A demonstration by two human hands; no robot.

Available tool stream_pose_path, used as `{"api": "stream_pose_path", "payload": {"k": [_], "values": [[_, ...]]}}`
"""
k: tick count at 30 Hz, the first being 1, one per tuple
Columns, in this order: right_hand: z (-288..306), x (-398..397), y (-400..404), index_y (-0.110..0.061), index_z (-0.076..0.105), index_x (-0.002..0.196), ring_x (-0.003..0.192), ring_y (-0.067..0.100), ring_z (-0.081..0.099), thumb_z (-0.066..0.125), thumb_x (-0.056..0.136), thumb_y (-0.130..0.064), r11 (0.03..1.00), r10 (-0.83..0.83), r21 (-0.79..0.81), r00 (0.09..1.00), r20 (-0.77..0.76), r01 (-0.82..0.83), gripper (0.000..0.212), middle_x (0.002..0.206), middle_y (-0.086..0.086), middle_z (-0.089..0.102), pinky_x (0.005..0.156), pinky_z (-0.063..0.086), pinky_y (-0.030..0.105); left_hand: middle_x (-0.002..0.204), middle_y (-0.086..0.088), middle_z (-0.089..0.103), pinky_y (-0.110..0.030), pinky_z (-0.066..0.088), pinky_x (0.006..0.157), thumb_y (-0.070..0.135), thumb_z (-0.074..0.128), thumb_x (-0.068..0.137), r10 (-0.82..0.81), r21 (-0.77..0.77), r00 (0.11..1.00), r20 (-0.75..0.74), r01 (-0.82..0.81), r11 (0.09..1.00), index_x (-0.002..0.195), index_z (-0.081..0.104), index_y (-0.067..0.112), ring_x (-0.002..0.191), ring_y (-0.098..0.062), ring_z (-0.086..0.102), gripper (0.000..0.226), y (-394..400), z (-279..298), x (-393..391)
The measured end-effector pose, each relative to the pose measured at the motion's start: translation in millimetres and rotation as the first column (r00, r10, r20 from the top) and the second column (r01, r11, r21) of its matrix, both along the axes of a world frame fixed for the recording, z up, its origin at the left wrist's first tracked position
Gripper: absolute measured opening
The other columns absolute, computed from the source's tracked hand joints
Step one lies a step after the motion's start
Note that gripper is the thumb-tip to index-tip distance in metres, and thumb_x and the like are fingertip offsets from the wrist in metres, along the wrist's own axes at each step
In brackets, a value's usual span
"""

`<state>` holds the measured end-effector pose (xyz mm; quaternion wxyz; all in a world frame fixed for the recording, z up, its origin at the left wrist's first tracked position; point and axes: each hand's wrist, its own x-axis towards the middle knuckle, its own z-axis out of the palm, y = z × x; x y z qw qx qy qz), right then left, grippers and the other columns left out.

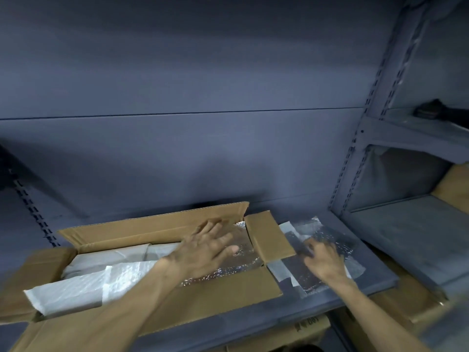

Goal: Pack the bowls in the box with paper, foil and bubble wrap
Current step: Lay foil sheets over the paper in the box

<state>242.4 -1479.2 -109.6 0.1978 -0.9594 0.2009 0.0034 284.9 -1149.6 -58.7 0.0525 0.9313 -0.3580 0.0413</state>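
Observation:
An open cardboard box [162,232] lies on a grey shelf with its flaps spread. Inside, white paper [106,260] and a white wrap sheet [76,290] cover the left part, and silver foil [243,260] lines the right end. My left hand [208,250] rests flat, fingers spread, on the foil inside the box. My right hand [324,260] presses with curled fingers on a stack of bubble wrap and foil sheets [330,237] lying on the shelf to the right of the box. No bowls are visible.
The grey shelf board [375,270] ends just right of the sheets. A metal upright [355,158] divides it from a neighbouring shelf bay holding a brown carton [454,189]. More cartons [312,329] sit on the level below.

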Motion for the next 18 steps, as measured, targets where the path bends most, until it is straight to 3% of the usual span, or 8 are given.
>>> {"api": "stream_pose_path", "payload": {"k": [2,5,8,11,15,18], "values": [[-5,-5,1,-0.031,0.057,0.137,0.140,0.033,0.037,0.065,0.091,-0.052,0.999,0.006,-0.050,1.000,-0.013,-0.007,0.052,0.140,0.005,0.054,0.110,0.033,0.058,0.155,0.001,0.032,-0.043,0.022,0.122,0.064,0.013,0.102,-0.011,-0.061,1.000,0.002,0.011,0.998,0.132,0.042,0.033,0.151,-0.017,0.012,0.053,-12,7,-3],[-8,-14,-5,-0.032,0.053,0.141,0.137,0.030,0.036,0.061,0.094,-0.044,0.992,-0.038,-0.121,0.997,0.069,0.046,0.049,0.143,0.005,0.050,0.109,0.035,0.053,0.141,0.003,0.043,-0.037,0.029,0.118,0.062,0.015,0.102,-0.054,-0.095,0.998,0.021,0.056,0.994,0.152,0.028,0.037,0.141,-0.016,0.028,0.057,-44,20,-12],[-8,-23,-26,-0.025,0.053,0.141,0.137,0.030,0.036,0.061,0.096,-0.037,0.978,-0.103,-0.172,0.990,0.100,0.119,0.047,0.144,0.006,0.049,0.107,0.036,0.052,0.128,0.002,0.046,-0.037,0.034,0.112,0.062,0.016,0.102,-0.108,-0.106,0.994,0.009,0.108,0.988,0.152,0.026,0.039,0.130,-0.019,0.037,0.056,-85,24,-20],[-10,-29,-51,-0.022,0.050,0.145,0.139,0.031,0.036,0.066,0.093,-0.044,0.982,-0.139,-0.126,0.990,0.029,0.141,0.059,0.146,0.006,0.050,0.110,0.034,0.055,0.139,0.003,0.043,-0.042,0.036,0.111,0.065,0.015,0.100,-0.159,-0.114,0.987,-0.002,0.158,0.981,0.152,0.027,0.038,0.131,-0.017,0.036,0.059,-122,21,-23],[-18,-31,-72,-0.028,0.041,0.150,0.138,0.029,0.037,0.058,0.097,-0.050,0.994,-0.099,-0.060,0.993,-0.064,0.095,0.060,0.150,0.002,0.047,0.110,0.033,0.053,0.143,0.002,0.043,-0.042,0.035,0.113,0.068,0.010,0.099,-0.220,-0.111,0.975,-0.024,0.217,0.970,0.153,0.024,0.037,0.137,-0.016,0.033,0.064,-161,10,-16],[-24,-29,-78,-0.027,0.044,0.147,0.137,0.032,0.036,0.062,0.095,-0.049,0.984,-0.179,0.003,0.984,-0.004,0.179,0.060,0.146,0.007,0.046,0.110,0.032,0.055,0.143,0.002,0.044,-0.040,0.032,0.113,0.069,0.011,0.098,-0.236,-0.109,0.970,-0.058,0.229,0.967,0.153,0.021,0.040,0.137,-0.015,0.033,0.063,-180,0,-11]]}}
